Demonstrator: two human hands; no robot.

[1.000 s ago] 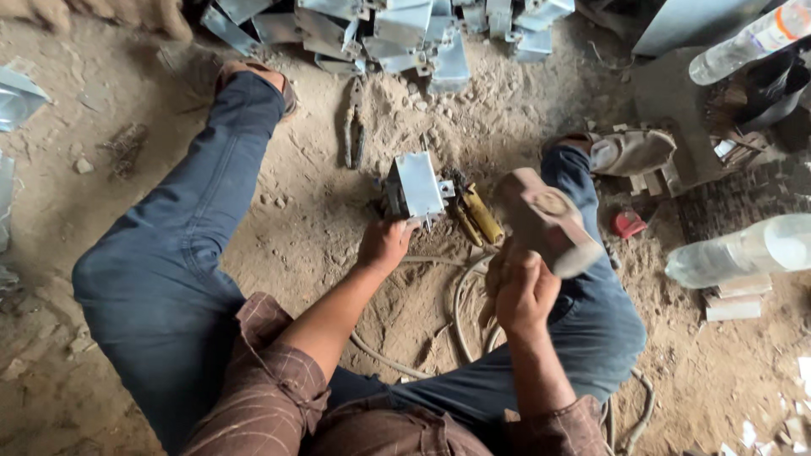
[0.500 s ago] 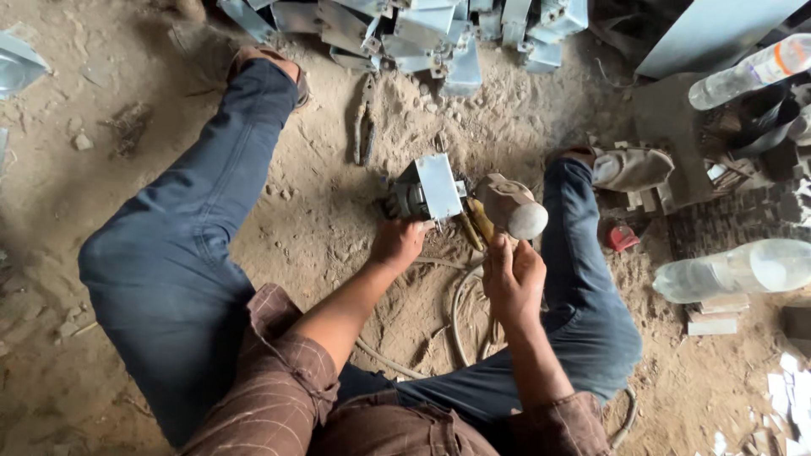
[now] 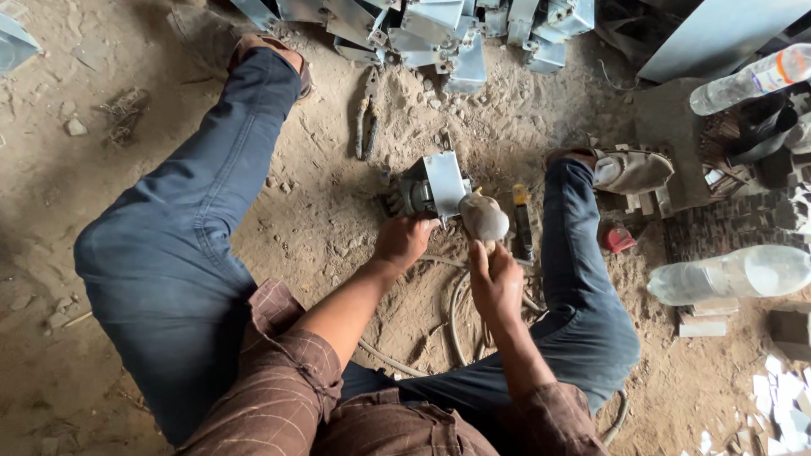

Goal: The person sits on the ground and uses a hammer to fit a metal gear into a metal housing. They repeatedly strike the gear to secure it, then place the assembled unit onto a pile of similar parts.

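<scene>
The person sits on sandy, stony ground with legs spread, and the metal unit [image 3: 427, 190] lies between them. Well left of the unit, the left leg in blue denim crosses the dirt, with open ground beyond it. Up and left of the unit, pliers [image 3: 366, 114] lie flat on the sand, and past them grey sheet-metal pieces [image 3: 439, 29] are heaped along the top edge. The left hand [image 3: 404, 241] is clamped on the unit's near edge, pressing it down. The unit shows a flat pale plate over a dark, ribbed body. The right hand [image 3: 497, 283] is closed around the handle of a hammer [image 3: 483, 218], whose blunt, dusty head touches the plate's right corner. Just right of the unit, a yellow-tipped tool [image 3: 522, 224] lies beside the right leg. Far right, two clear plastic bottles [image 3: 731, 274] lie on their sides; contents cannot be told.
</scene>
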